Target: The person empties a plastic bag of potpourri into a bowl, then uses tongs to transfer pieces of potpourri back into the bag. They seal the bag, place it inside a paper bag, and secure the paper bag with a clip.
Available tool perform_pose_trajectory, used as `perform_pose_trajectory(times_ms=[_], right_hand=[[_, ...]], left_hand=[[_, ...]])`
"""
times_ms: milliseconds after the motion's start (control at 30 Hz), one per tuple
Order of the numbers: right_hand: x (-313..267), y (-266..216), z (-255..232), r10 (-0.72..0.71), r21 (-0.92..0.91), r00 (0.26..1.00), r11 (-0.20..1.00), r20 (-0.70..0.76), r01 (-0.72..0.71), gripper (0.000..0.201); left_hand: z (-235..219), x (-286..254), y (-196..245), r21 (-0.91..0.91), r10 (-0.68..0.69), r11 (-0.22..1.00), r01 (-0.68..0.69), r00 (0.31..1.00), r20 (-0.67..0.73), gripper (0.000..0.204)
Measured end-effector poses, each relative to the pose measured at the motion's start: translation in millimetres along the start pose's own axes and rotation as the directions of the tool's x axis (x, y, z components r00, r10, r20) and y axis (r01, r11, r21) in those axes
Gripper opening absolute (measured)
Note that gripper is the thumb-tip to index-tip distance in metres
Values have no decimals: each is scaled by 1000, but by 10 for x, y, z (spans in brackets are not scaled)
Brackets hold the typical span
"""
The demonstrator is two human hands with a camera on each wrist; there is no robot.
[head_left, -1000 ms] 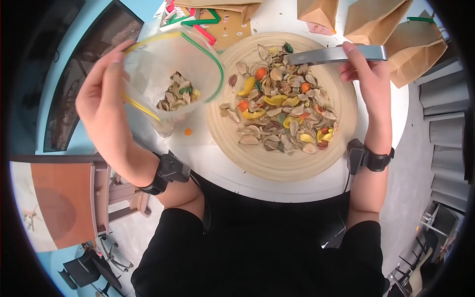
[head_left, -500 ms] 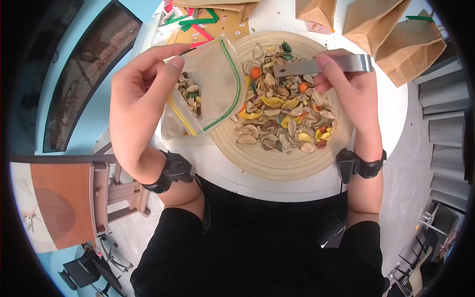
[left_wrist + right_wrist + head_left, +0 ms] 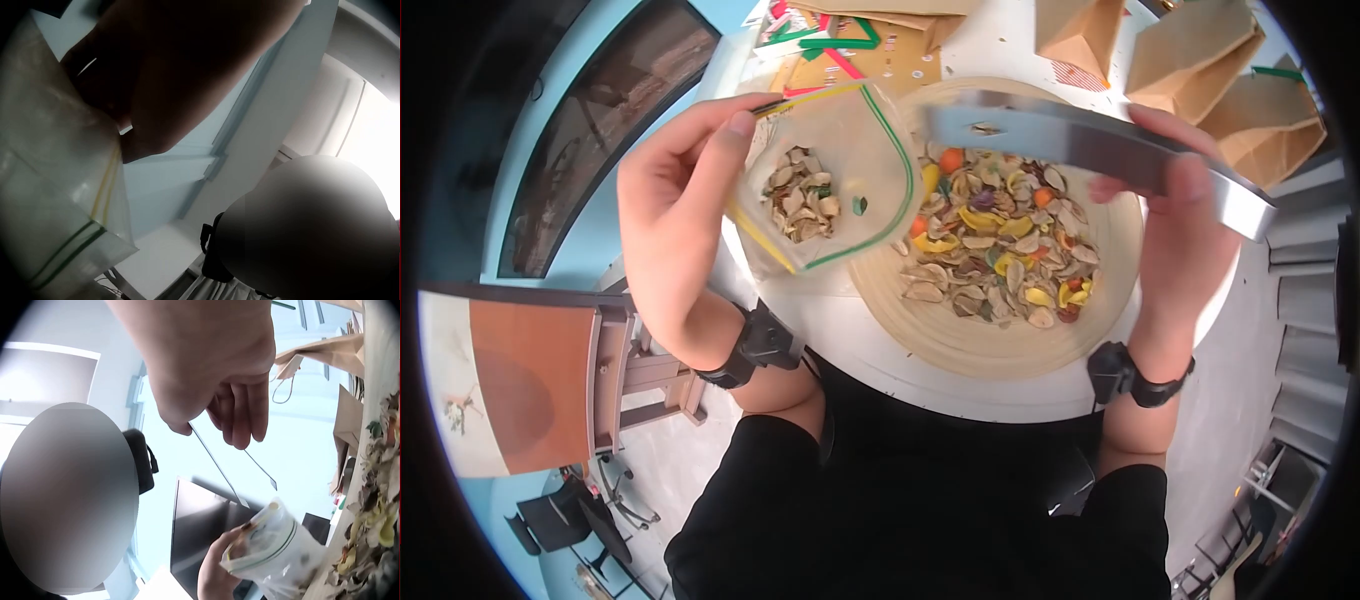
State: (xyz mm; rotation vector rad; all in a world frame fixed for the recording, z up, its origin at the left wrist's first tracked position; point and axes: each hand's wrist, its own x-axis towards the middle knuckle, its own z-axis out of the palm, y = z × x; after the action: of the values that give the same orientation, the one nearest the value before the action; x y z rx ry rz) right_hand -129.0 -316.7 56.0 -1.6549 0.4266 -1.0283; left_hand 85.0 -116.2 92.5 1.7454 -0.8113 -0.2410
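Note:
My left hand [image 3: 670, 190] pinches the rim of a clear zip bag [image 3: 875, 135] with yellow and green seal strips. Its mouth gapes upward, and dried petals [image 3: 800, 200] lie inside with one small green piece apart from them. My right hand [image 3: 1190, 195] holds metal tongs [image 3: 1090, 145], raised over the far part of a round wooden plate [image 3: 990, 355]. In the right wrist view the two tong arms [image 3: 219, 465] are spread, with nothing between their tips, above the bag [image 3: 275, 550]. Mixed potpourri [image 3: 1000, 240] with orange and yellow pieces covers the plate's middle.
Several brown paper bags [image 3: 1190, 60] stand at the back right of the white table [image 3: 840, 325]. At the back left, red and green sticks [image 3: 840, 42] lie by a brown sheet [image 3: 910, 65]. The plate sits right beside the zip bag.
The tongs have risen from the potpourri toward the head camera and blur with motion. The bag has turned so its mouth faces up more, and its contents show more fully.

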Motion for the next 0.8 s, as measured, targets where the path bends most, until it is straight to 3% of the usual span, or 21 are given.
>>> perform_pose_trajectory(times_ms=[33,233,267,333,367,467,500,567,667,767,800], right_hand=[[39,18,-14,-4,116,994,993,-110,17,35],[154,140,-181,30,23,988,999,-152,-27,38],[161,163,-176,32,19,986,999,-166,-29,38],[172,191,-170,29,2,983,1000,-182,-29,38],[173,197,-168,26,-9,983,1000,-184,-28,38],[177,194,-153,11,-39,979,999,-204,-20,37],[178,193,-155,5,-50,977,999,-212,-16,37],[177,193,-167,-12,-87,979,996,-204,-6,37],[180,203,-170,-34,-112,977,994,-210,10,36],[179,220,-174,-38,-103,975,995,-220,16,35],[185,224,-175,-39,-97,974,995,-222,18,35]], left_hand=[[-96,-25,1,1,9,1000,-9,1000,-3,20],[-307,9,-66,75,34,997,-34,999,-4,22],[-289,13,-70,-9,69,997,-71,986,-152,23],[-220,28,-50,-150,100,972,-182,893,-439,24],[-244,49,-70,-134,114,970,-203,867,-485,24],[-401,246,-338,-21,160,978,-207,811,-563,26],[-492,267,-455,37,58,998,-47,900,-432,27],[-461,310,-485,-54,40,996,-73,888,-459,28],[-299,241,-227,-125,146,955,-267,797,-586,30],[-467,339,-515,159,42,987,39,879,-474,29],[-447,339,-579,173,-70,973,151,913,-401,28]])
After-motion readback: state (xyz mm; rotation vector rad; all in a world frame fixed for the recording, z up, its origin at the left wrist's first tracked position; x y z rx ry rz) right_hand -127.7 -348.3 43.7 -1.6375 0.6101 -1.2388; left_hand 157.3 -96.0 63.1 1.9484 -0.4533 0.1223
